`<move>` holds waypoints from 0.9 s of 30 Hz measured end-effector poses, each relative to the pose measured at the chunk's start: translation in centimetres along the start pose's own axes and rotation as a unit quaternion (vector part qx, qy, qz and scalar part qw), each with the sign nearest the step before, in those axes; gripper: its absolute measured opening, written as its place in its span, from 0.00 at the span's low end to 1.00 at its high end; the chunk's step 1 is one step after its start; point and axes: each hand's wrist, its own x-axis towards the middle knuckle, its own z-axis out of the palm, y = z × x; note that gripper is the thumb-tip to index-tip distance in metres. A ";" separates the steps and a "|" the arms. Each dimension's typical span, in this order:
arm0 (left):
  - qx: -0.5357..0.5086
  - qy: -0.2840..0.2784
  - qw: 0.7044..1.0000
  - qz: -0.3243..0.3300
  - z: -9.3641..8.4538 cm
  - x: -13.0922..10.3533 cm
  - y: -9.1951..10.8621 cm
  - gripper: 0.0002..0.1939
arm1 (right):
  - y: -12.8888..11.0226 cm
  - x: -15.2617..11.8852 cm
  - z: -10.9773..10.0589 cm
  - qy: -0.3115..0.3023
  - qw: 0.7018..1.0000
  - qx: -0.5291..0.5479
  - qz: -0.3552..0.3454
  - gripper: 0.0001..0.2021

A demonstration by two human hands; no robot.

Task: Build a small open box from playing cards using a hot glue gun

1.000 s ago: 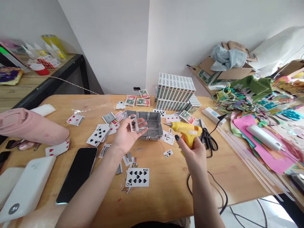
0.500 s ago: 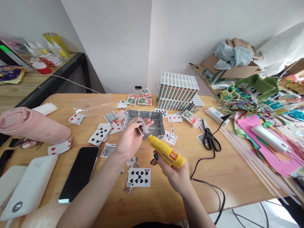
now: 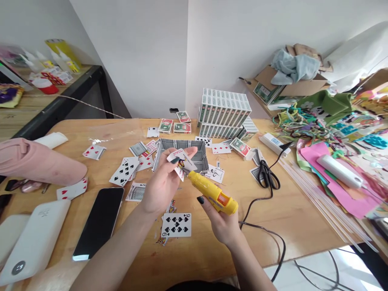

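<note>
Between the thumb and fingers of my left hand (image 3: 163, 182) is a folded playing card (image 3: 186, 160), its white face turned up. My right hand (image 3: 222, 224) is wrapped round a yellow hot glue gun (image 3: 214, 192). The nozzle of the glue gun meets the lower edge of the card; whether glue is coming out cannot be seen. Just behind my left hand stands a grey open box made of playing cards (image 3: 201, 151), partly hidden by the hand and card. A nine of spades (image 3: 176, 225) lies in front, over some cut card scraps (image 3: 163, 239).
Stacked card packs (image 3: 224, 109) stand at the back. Black-handled scissors (image 3: 263, 176) and the gun's cord (image 3: 251, 208) lie to the right, near clear glue sticks (image 3: 315, 198). On the left are a phone (image 3: 98, 222), a white power bank (image 3: 36, 238) and a pink roll (image 3: 45, 161).
The card in my left hand has turned, showing more of its white face, and my thumb now presses on it. The glue gun has stayed close to the card. The view has shifted slightly.
</note>
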 end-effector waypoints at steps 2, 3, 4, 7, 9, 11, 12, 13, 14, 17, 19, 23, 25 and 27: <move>-0.002 0.001 1.000 0.002 0.1 -0.1 0.1 0.03 | 0.0 -0.1 0.2 -0.005 1.000 0.021 0.016 0.11; -0.002 0.003 1.000 0.003 0.2 -0.1 0.1 0.03 | -0.1 -0.2 0.2 -0.009 0.999 0.034 0.028 0.11; -0.002 0.006 1.000 0.004 0.2 -0.1 0.1 0.03 | -0.1 -0.2 0.2 -0.009 0.999 0.040 0.036 0.12; 0.000 0.015 1.000 0.006 0.4 -0.1 0.2 0.03 | -0.5 -0.2 0.2 -0.008 0.997 0.060 0.050 0.13; 0.003 0.016 1.000 0.008 0.4 -0.2 0.2 0.04 | -0.7 -0.1 0.1 -0.007 0.996 0.071 0.052 0.13; 0.006 0.012 1.000 0.012 0.4 -0.2 0.2 0.04 | -0.9 -0.1 0.0 -0.006 0.996 0.069 0.050 0.13; 0.006 0.010 1.000 0.015 0.4 -0.2 0.1 0.04 | -1.0 -0.1 -0.1 -0.007 0.997 0.064 0.048 0.12; 0.008 0.007 1.000 0.016 0.4 -0.2 0.1 0.04 | -1.0 -0.1 -0.1 -0.007 0.997 0.059 0.047 0.12; 0.010 0.005 1.000 0.016 0.4 -0.3 0.1 0.04 | -1.0 -0.2 -0.1 -0.006 0.997 0.056 0.047 0.12; 0.019 0.004 1.000 0.014 0.4 -0.4 0.2 0.05 | -0.9 -0.4 -0.2 -0.005 0.998 0.048 0.047 0.11; 0.023 0.006 1.000 0.016 0.5 -0.4 0.3 0.06 | -0.8 -0.5 -0.3 -0.004 0.998 0.037 0.041 0.11; 0.024 0.013 0.999 0.022 0.8 -0.5 0.4 0.07 | -0.6 -0.5 -0.3 0.003 1.000 0.007 0.020 0.10; 0.022 0.016 0.999 0.020 0.9 -0.6 0.4 0.08 | -0.7 -0.5 -0.3 0.010 1.000 -0.004 0.009 0.10; 0.021 0.020 0.999 0.017 0.9 -0.6 0.3 0.08 | -0.8 -0.5 -0.4 0.010 1.000 -0.010 -0.003 0.09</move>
